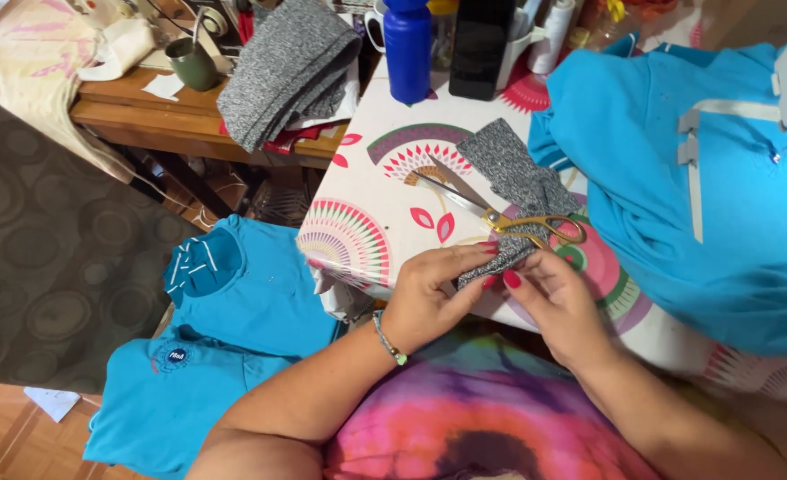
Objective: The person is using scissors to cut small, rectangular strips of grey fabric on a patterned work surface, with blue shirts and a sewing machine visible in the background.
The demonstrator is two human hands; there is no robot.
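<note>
Hands meet at the near edge of the desk (393,200), low in the middle of the frame: the left hand (433,298) and the right hand (558,302) both pinch the lower end of a grey knit strip (513,182), fingertips pressed together on the cloth as if to fold or square its edge. The strip runs up and away from them across the patterned desk cover, so the free length lies flat while only the worked end is lifted. Gold-handled scissors (500,216) lie across the strip just above the fingers — blades pointing to the upper left, handles to the right, within easy reach of the right hand and weighing the cloth down. A large blue garment (722,196) is heaped on the right side of the desk, touching the strip's far end. At the top, a blue bottle (408,49) stands at the desk's far edge, with a bigger fold of grey knit fabric (287,67) draped over a wooden table to its left. Lower left, two more blue shirts (224,338) lie spread beside the desk.
</note>
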